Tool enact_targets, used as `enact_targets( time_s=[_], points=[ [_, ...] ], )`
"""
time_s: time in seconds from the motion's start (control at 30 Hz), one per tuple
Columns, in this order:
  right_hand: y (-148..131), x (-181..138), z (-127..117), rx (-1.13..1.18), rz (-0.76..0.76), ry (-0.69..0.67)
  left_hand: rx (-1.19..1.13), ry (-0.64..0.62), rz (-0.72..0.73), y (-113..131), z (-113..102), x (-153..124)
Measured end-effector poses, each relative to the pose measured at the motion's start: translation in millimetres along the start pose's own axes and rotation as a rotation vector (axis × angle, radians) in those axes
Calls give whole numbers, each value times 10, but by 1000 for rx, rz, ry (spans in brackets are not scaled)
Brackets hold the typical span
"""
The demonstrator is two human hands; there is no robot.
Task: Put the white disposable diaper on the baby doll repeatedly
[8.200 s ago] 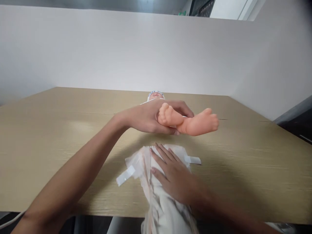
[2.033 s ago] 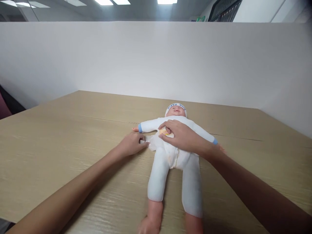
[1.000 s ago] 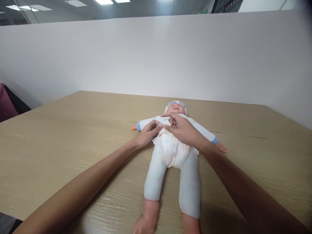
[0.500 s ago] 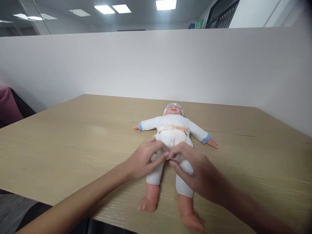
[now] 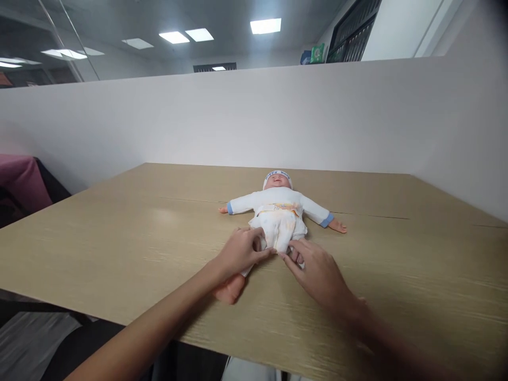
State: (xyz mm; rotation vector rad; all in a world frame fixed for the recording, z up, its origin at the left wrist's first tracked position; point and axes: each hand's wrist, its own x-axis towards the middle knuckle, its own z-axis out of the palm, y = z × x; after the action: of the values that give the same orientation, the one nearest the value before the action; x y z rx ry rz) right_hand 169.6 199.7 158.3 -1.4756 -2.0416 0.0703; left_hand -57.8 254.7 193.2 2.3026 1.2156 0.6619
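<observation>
A baby doll [image 5: 273, 196] lies on its back on the table, arms spread, in a white top with blue cuffs and a printed white headband. Over its hips sits a white diaper [image 5: 278, 225] with orange print near the waist and frilled side edges. My left hand [image 5: 245, 248] is closed, thumb and fingers pinching the diaper's lower edge at the crotch. My right hand [image 5: 315, 267] is curled closed on the other side of that edge. One bare doll foot [image 5: 231, 290] shows below my left wrist; my right hand and arm hide the other.
The wooden table [image 5: 119, 227] has a thin seam across it and meets a white partition [image 5: 198, 121] behind. A maroon cloth [image 5: 24, 182] hangs on a dark chair at the left. Below the front edge, dark seating and the floor show.
My hands have drawn slightly apart along the diaper's lower edge. The doll's legs, stretched toward me before, are now mostly hidden, one foot shifted up and left. The camera view has tilted upward.
</observation>
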Motion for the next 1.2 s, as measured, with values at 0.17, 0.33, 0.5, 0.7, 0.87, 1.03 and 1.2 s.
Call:
enact_targets(
  time_s=[0.17,0.33,0.5,0.7,0.87,1.03,1.2],
  points=[
    [18,-21,49,36,-27,24,-2,36,42,-42,54,-4],
    [47,-25,54,78,-35,18,-139,97,167,-75,51,-24],
    [29,-16,50,87,-45,23,-159,18,134,-86,19,10],
    [28,36,56,197,200,76,-225,62,2,-98,55,13],
    [64,47,13,336,356,139,-528,98,-60,-165,148,20],
    [84,20,-98,355,422,135,-690,204,-183,-206,240,-2],
    [71,25,-172,330,404,78,-653,191,-259,-154,192,-57]
  ],
)
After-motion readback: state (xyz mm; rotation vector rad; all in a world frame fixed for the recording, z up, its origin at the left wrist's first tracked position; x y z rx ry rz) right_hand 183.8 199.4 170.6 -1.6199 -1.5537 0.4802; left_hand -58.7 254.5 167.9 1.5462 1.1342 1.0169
